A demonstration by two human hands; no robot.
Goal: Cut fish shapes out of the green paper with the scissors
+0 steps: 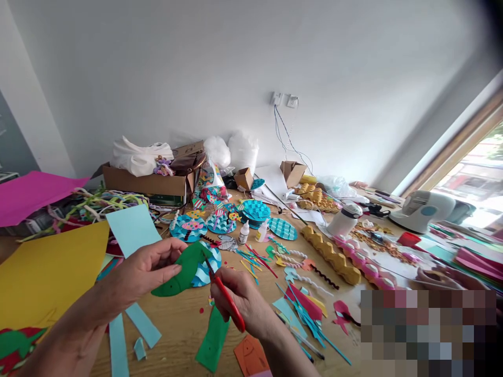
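Observation:
My left hand (157, 269) pinches a green paper fish (178, 277) between thumb and fingers, with a small eye drawn at its lower left end. Wrapped round the red handles of a pair of scissors (231, 309), my right hand (239, 293) has their blades at the upper right edge of the green paper. Below the scissors lies a green paper strip (212, 343). An orange paper piece (251, 356) with a drawn fish rests just right of it. Behind the green fish, a round blue wavy paper piece (212, 264) is partly hidden.
Large yellow (51, 277) and magenta sheets (35, 193) spread at the left. Two white glue bottles (243, 233) stand mid-table among decorated blue discs (188, 228). Thin paper strips (308, 311) and yellow egg-carton rows (330, 256) lie to the right. A cardboard box (145, 183) sits by the wall.

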